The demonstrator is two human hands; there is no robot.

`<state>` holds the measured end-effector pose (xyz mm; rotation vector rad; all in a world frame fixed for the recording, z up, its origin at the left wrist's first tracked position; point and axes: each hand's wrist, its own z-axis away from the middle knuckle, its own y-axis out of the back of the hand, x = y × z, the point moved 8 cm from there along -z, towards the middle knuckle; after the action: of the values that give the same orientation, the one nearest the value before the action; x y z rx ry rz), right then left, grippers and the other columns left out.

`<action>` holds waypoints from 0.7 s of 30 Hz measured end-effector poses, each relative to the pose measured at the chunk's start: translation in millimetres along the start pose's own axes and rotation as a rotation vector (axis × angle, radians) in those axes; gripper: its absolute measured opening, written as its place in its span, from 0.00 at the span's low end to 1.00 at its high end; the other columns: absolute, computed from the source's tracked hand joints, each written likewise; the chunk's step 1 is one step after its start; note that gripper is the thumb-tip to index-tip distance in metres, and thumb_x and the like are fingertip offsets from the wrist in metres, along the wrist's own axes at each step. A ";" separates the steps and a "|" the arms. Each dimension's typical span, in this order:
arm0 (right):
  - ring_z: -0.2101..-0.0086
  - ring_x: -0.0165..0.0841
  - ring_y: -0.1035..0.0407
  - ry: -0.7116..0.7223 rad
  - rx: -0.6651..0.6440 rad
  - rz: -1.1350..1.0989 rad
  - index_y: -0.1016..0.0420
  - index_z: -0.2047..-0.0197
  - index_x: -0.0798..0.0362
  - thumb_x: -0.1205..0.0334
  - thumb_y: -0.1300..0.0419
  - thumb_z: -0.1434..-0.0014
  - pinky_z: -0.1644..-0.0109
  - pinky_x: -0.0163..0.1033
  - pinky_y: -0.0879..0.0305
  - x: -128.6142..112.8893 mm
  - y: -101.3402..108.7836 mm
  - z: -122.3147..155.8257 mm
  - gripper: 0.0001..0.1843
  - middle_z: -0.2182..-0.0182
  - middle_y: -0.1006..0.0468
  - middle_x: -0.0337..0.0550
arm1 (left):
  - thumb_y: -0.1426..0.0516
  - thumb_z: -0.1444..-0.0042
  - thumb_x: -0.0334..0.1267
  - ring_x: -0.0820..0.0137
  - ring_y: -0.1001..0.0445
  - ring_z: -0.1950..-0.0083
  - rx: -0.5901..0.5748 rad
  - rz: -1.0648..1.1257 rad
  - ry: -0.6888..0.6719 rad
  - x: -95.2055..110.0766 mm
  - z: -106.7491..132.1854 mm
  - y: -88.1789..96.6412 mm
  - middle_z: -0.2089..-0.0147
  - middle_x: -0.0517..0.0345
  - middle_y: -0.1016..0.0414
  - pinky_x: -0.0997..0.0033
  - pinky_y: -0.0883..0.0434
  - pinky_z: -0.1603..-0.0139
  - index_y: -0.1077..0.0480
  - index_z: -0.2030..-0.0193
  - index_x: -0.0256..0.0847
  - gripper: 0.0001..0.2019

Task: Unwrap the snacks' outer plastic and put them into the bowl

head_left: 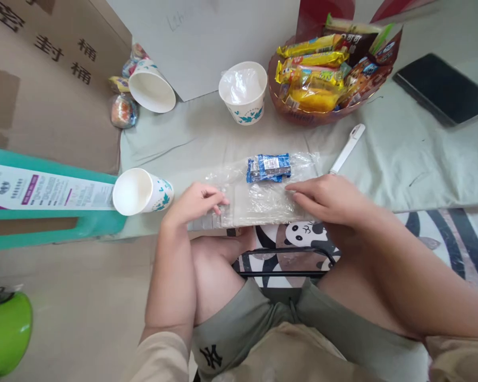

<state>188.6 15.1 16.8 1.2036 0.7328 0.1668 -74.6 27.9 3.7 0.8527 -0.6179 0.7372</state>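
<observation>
A clear plastic bag or film [242,204] lies spread on the cloth-covered table edge in front of me. On it rest small snacks in blue wrappers [269,167], side by side and partly overlapping. My left hand [199,204] is at the film's left edge, fingers loosely stretched and apart, touching it or just above. My right hand [326,196] lies at the film's right side with index finger and thumb extended toward it, holding nothing I can see. Just behind that hand is a white-handled tool [350,143]; its near end is hidden.
A paper cup with clear plastic inside [245,98] stands at the back. Two other cups tilt at left, one near [143,192], one far [151,87], by wrapped snacks [123,111]. A snack-filled bowl [302,114], black phone-like slab [446,87] and cardboard box [56,106] surround the table.
</observation>
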 end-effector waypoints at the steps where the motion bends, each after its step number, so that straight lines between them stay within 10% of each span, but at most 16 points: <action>1: 0.71 0.42 0.24 -0.097 -0.020 0.079 0.21 0.43 0.51 0.57 0.55 0.32 0.68 0.43 0.40 3.7 -0.4 -1.8 0.26 0.68 0.16 0.49 | 0.39 0.48 0.43 0.72 0.27 0.78 -0.008 -0.079 0.025 -1.8 -0.8 -0.5 0.73 0.53 0.20 0.75 0.41 0.81 0.21 0.74 0.39 0.11; 9: 0.64 0.47 0.24 -0.303 0.227 0.047 0.37 0.27 0.52 0.55 0.51 0.32 0.64 0.47 0.33 -2.2 14.2 -17.8 0.32 0.60 0.16 0.51 | 0.35 0.52 0.44 0.69 0.30 0.66 0.946 -0.240 -0.531 50.8 27.1 37.2 0.68 0.59 0.31 0.67 0.29 0.62 0.31 0.68 0.42 0.11; 15: 0.42 0.50 0.31 0.044 0.460 -0.048 0.25 0.37 0.54 0.62 0.44 0.37 0.37 0.55 0.34 -23.7 9.7 -38.5 0.26 0.42 0.24 0.56 | 0.34 0.51 0.39 0.55 0.28 0.37 0.617 -0.484 -0.585 66.7 -2.1 -10.6 0.40 0.48 0.26 0.54 0.31 0.35 0.25 0.53 0.42 0.17; 21: 0.33 0.54 0.39 -0.011 0.421 -0.069 0.31 0.33 0.48 0.65 0.41 0.41 0.33 0.62 0.39 -19.4 -3.0 -52.6 0.31 0.33 0.31 0.52 | 0.46 0.40 0.34 0.68 0.24 0.63 0.586 -0.157 -0.344 52.8 -41.0 -7.8 0.65 0.56 0.21 0.68 0.29 0.59 0.32 0.68 0.42 0.06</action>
<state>141.8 45.8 13.8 1.5735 0.8232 -0.0562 -29.2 75.5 17.8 1.5738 -0.6363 0.6382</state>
